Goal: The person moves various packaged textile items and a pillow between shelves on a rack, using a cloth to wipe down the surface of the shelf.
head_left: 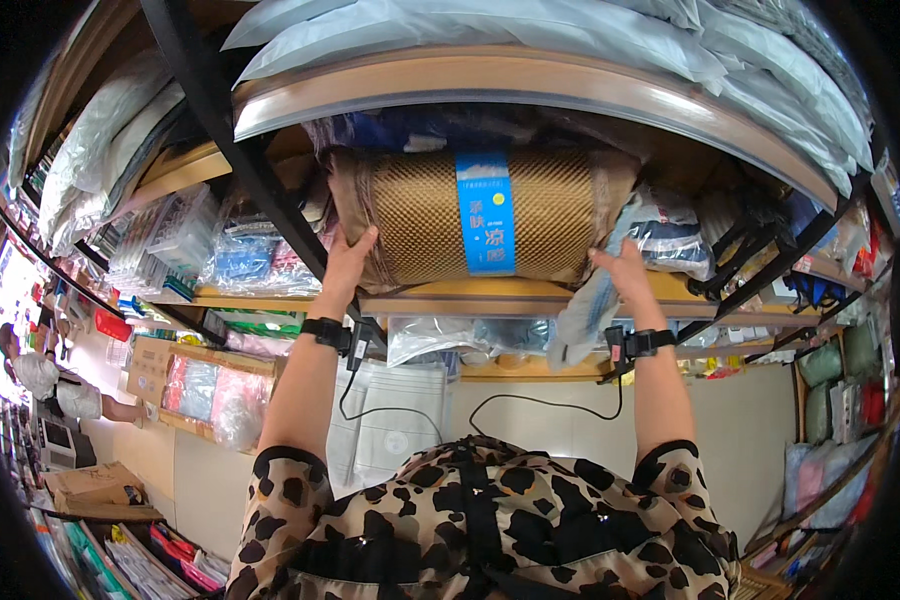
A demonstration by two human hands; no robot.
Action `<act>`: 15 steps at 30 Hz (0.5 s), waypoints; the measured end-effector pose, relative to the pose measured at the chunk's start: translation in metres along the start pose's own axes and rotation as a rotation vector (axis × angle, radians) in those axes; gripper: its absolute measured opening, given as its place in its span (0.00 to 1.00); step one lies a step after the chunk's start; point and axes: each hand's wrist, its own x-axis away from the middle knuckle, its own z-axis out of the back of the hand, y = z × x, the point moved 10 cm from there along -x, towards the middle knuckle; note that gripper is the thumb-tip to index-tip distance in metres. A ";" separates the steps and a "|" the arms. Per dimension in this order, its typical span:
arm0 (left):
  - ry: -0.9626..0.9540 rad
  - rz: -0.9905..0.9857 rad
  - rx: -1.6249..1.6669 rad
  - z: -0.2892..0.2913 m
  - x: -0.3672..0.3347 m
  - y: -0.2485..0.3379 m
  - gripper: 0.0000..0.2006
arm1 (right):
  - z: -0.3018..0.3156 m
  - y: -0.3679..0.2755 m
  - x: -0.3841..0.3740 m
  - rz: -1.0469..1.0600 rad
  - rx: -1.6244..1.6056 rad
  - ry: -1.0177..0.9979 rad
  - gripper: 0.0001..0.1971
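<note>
A rolled brown woven mat (410,215) with a blue paper band (485,235) around its middle lies crosswise on a wooden shelf (440,298). Clear wrap and brown cloth edging cover its ends. My left hand (348,262) grips the mat's left end, thumb on the front and the other fingers mostly hidden behind. At the opposite end, my right hand (622,268) holds the mat the same way. A grey-blue cloth (585,320) is pinched in that right hand and hangs down over the shelf's front edge.
An upper shelf board (530,75) with plastic-wrapped packs juts out above the mat. A black metal post (245,160) slants beside my left hand. Wrapped textiles (665,235) sit right of the mat. Cartons (205,390) stand low at left; a person (55,385) is farther off.
</note>
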 end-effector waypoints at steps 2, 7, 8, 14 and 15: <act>0.185 0.070 -0.574 0.018 -0.010 -0.037 0.29 | -0.015 0.049 -0.023 0.121 0.278 0.048 0.17; 0.214 0.058 -0.647 0.019 -0.006 -0.042 0.32 | -0.033 0.084 -0.022 -0.053 0.074 0.012 0.21; 0.198 0.040 -0.639 0.019 -0.002 -0.039 0.31 | -0.030 0.083 -0.021 -0.071 0.108 0.021 0.20; 0.080 -0.096 -0.527 -0.003 -0.018 -0.035 0.29 | -0.028 0.123 -0.042 0.012 0.319 0.092 0.15; 0.148 -0.091 -0.593 0.024 -0.022 -0.043 0.29 | -0.045 0.109 -0.043 0.050 0.291 0.086 0.14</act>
